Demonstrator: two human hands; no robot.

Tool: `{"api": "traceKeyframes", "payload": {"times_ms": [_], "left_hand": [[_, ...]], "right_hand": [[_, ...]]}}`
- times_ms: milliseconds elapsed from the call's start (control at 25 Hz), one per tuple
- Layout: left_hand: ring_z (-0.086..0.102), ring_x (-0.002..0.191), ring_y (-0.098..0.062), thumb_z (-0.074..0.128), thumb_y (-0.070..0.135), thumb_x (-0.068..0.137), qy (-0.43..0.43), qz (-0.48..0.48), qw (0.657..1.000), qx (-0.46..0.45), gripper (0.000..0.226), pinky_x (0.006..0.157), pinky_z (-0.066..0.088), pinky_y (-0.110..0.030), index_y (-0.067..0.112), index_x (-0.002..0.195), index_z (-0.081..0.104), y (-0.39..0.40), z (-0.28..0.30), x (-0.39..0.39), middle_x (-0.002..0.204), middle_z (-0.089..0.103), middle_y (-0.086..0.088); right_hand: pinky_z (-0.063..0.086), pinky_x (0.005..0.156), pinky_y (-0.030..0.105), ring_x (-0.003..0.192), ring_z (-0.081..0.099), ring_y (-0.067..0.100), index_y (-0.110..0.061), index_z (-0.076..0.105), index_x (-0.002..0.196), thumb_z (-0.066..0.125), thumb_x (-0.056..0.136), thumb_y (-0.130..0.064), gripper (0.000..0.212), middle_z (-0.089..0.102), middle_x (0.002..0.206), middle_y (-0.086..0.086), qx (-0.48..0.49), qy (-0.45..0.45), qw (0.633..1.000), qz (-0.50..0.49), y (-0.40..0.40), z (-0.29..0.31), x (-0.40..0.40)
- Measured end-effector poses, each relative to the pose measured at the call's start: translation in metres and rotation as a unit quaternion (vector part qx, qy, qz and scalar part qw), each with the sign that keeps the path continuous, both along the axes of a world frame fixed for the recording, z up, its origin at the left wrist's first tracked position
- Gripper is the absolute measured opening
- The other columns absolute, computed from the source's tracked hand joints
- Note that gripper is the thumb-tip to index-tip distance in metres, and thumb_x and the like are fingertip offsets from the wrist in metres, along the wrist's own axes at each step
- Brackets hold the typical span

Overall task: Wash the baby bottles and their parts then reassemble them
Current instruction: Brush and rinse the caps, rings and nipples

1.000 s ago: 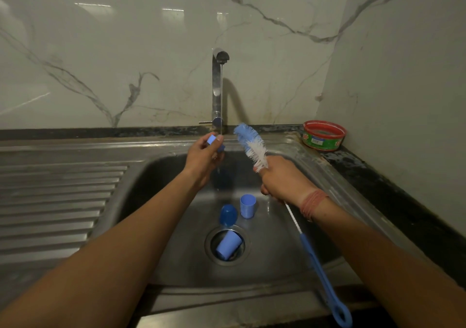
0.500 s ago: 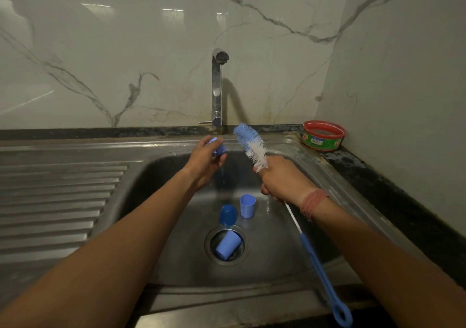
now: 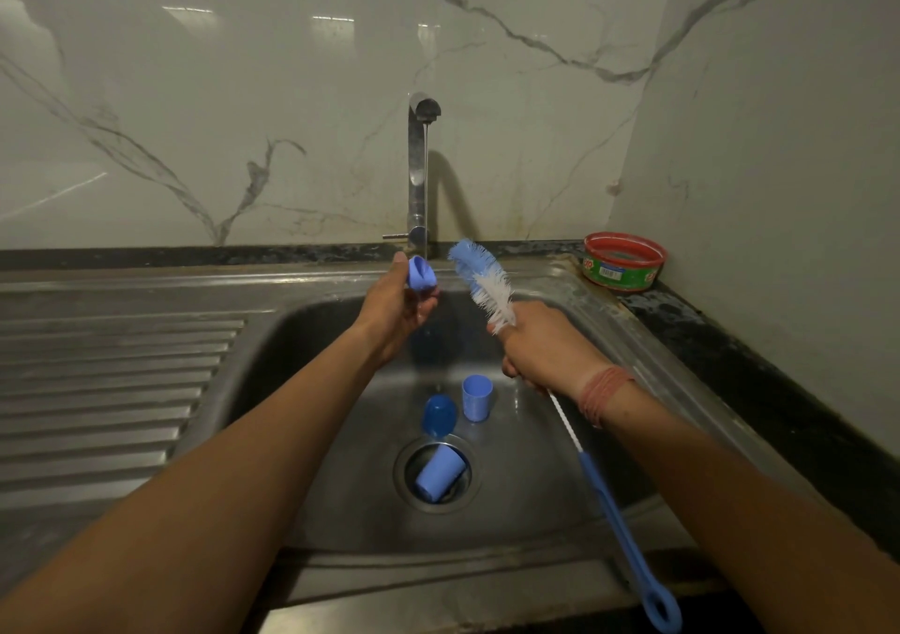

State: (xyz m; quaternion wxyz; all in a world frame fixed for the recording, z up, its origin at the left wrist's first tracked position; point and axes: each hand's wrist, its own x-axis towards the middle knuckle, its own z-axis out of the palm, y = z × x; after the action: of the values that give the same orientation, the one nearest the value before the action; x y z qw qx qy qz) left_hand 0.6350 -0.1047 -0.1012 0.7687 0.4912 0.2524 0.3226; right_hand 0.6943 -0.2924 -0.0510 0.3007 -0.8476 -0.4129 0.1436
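Near the centre of the frame the left hand (image 3: 397, 309) held a small blue bottle part (image 3: 421, 274) under the thin water stream from the tap (image 3: 420, 165), pinched between the thumb and the curled fingers. The part looked soft and light, perhaps silicone, and it was wet, so it would probably slip easily; a hold around its lower rim, not on its folded top, seemed safest.

Right of it, the right hand (image 3: 545, 348) was closed around the wire stem of the bottle brush (image 3: 482, 282), just below the bristles, and the long blue handle hung down toward the lower right. The brush head stood near the part but apart from it.

Lower in the sink (image 3: 302, 390), a light blue cup (image 3: 476, 397) stood upright, a dark blue cap (image 3: 439, 414) stood just beside it, and another light blue cup (image 3: 438, 472) lay tilted in the drain (image 3: 406, 487). These looked like stiff, light plastic.

There was open room on the ribbed draining board (image 3: 112, 380) at the left. At the right the wall was near, with a red and green tub (image 3: 623, 260) on the counter edge.
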Motion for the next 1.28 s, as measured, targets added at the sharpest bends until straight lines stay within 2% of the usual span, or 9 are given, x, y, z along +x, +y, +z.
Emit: {"api": "traceKeyframes", "payload": {"times_ms": [240,440,600,880,1040,1080,1120,1240,1280], "left_hand": [[0.066,0.106,-0.026,0.057,0.014,0.099,-0.023,-0.013,1.000,0.011,0.029,0.074,0.058,-0.023,0.012,0.128,0.057,0.003,0.001,-0.001,0.128,0.058,-0.018],[0.063,0.089,-0.016,0.052,0.040,0.100,-0.002,0.003,1.000,-0.013,0.040,0.063,0.055,-0.019,0.010,0.126,0.058,-0.004,0.005,-0.002,0.114,0.061,-0.013],[0.060,0.103,-0.024,0.054,0.019,0.100,0.087,0.016,0.989,0.115,0.020,0.079,0.055,-0.028,0.016,0.118,0.061,-0.005,0.004,-0.004,0.122,0.056,-0.015],[0.059,0.082,-0.013,0.052,0.039,0.100,0.371,-0.080,0.808,0.452,0.023,0.085,0.053,-0.033,0.018,0.100,0.062,-0.018,0.033,-0.039,0.090,0.062,-0.001],[0.063,0.083,-0.015,0.060,0.042,0.089,0.118,-0.192,0.960,0.164,0.032,0.073,0.057,-0.023,0.018,0.109,0.065,-0.029,0.059,-0.069,0.098,0.069,-0.006],[0.064,0.082,-0.015,0.060,0.043,0.087,0.103,-0.197,0.966,0.129,0.036,0.071,0.057,-0.022,0.017,0.112,0.065,-0.030,0.056,-0.077,0.099,0.069,-0.009],[0.065,0.085,-0.016,0.060,0.042,0.089,0.156,-0.196,0.954,0.164,0.036,0.073,0.057,-0.023,0.017,0.114,0.064,-0.026,0.050,-0.081,0.102,0.069,-0.010],[0.065,0.102,-0.019,0.070,0.038,0.089,0.505,-0.226,0.678,0.484,0.030,0.086,0.051,-0.027,0.024,0.115,0.065,-0.017,0.021,-0.091,0.112,0.068,-0.004],[0.066,0.104,-0.020,0.071,0.035,0.089,0.514,-0.234,0.646,0.513,0.030,0.086,0.051,-0.027,0.024,0.116,0.066,-0.016,0.020,-0.095,0.112,0.068,-0.004]], "right_hand": [[0.040,0.045,0.024,0.050,0.049,0.018,-0.001,0.059,0.101,0.048,0.096,-0.007,0.013,0.061,0.080,0.016,-0.011,-0.010,1.000,0.004,0.000,-0.001,0.000],[0.040,0.043,0.024,0.049,0.051,0.018,-0.002,0.058,0.102,0.046,0.097,-0.008,0.014,0.062,0.081,0.016,-0.001,0.002,1.000,-0.006,0.001,-0.001,0.001],[0.042,0.045,0.025,0.053,0.053,0.020,-0.001,0.058,0.106,0.047,0.097,-0.008,0.016,0.064,0.084,0.019,-0.001,0.006,1.000,-0.013,0.002,-0.003,0.003],[0.042,0.044,0.027,0.051,0.052,0.023,-0.001,0.060,0.102,0.042,0.095,-0.007,0.021,0.062,0.073,0.016,0.025,0.032,0.999,-0.016,-0.003,-0.003,0.008],[0.041,0.042,0.026,0.047,0.050,0.022,0.002,0.061,0.096,0.043,0.093,-0.005,0.019,0.060,0.068,0.014,0.047,0.029,0.998,-0.012,-0.003,-0.002,0.009],[0.042,0.044,0.027,0.047,0.051,0.022,0.002,0.061,0.095,0.043,0.092,-0.005,0.020,0.061,0.068,0.015,0.046,0.029,0.998,-0.009,-0.004,-0.002,0.008],[0.043,0.045,0.027,0.048,0.052,0.023,0.003,0.062,0.095,0.043,0.092,-0.004,0.020,0.063,0.070,0.017,0.037,0.027,0.999,-0.005,-0.005,-0.002,0.007],[0.042,0.043,0.023,0.045,0.053,0.021,0.002,0.062,0.095,0.044,0.090,-0.005,0.020,0.068,0.079,0.021,-0.027,0.012,1.000,0.009,-0.007,-0.003,0.005],[0.042,0.043,0.022,0.044,0.052,0.020,0.002,0.062,0.096,0.045,0.089,-0.005,0.019,0.068,0.080,0.021,-0.053,0.008,0.998,0.016,-0.008,-0.004,0.004]]}}
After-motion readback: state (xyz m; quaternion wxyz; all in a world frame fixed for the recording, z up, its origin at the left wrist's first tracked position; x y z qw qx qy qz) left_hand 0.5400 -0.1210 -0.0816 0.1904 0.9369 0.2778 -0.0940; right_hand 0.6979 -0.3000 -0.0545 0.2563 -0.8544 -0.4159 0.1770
